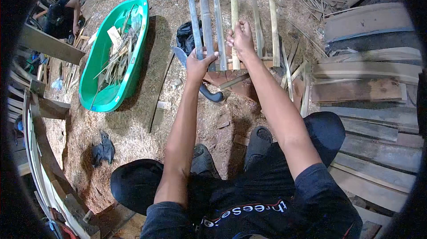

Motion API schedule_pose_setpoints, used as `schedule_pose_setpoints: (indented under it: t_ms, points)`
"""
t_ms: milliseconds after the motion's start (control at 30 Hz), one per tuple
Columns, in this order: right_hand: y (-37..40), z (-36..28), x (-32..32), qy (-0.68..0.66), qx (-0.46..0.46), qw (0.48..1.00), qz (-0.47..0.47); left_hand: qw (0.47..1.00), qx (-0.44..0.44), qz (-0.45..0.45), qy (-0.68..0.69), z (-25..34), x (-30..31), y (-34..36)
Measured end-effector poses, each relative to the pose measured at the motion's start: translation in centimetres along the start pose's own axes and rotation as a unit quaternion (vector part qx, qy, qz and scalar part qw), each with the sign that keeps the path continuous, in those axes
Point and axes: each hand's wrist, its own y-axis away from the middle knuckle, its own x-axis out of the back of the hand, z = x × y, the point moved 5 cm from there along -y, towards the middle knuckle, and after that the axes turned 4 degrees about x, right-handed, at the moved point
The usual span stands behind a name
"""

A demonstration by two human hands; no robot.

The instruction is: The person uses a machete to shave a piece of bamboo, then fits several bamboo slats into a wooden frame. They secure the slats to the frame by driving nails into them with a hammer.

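Observation:
Several long, narrow strips stand side by side in front of me, their near ends by a low wooden block. My left hand [201, 63] is wrapped round the lower ends of the grey strips [205, 16], thumb pointing right. With curled fingers my right hand [241, 38] grips a pale yellowish strip [234, 3]. Two more strips [273, 21] stand to its right, untouched. Below my left hand lies a tool with a black curved handle [211, 94] and a blade partly hidden by that hand. A short round stick [235, 81] lies beside it.
A green tub [84, 90] with wood scraps stands left. Stacked boards [356, 92] line the right side. A black bag [184, 34] lies behind my left hand. Another person [62, 16] is at the upper left. Shavings cover the ground.

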Motion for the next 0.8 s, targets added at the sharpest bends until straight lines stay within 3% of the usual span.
schedule_pose_setpoints:
  t_ms: [600,667,733,800]
  points:
    - [0.0,0.3,-0.4,0.010,0.016,1.000,-0.004,0.999,-0.044,0.014,0.023,-0.9,0.2,-0.4]
    - [0.0,0.2,-0.5,0.033,0.009,0.999,0.000,0.968,-0.180,0.161,-0.072,0.6,0.6,0.8]
    - [-0.4,0.4,-0.2,0.049,0.010,0.999,0.001,0.884,-0.310,0.291,-0.195,3.0,0.5,2.6]
    - [-0.6,0.8,-0.1,0.055,0.016,0.998,0.000,0.862,-0.393,0.183,-0.262,4.8,-0.9,3.2]
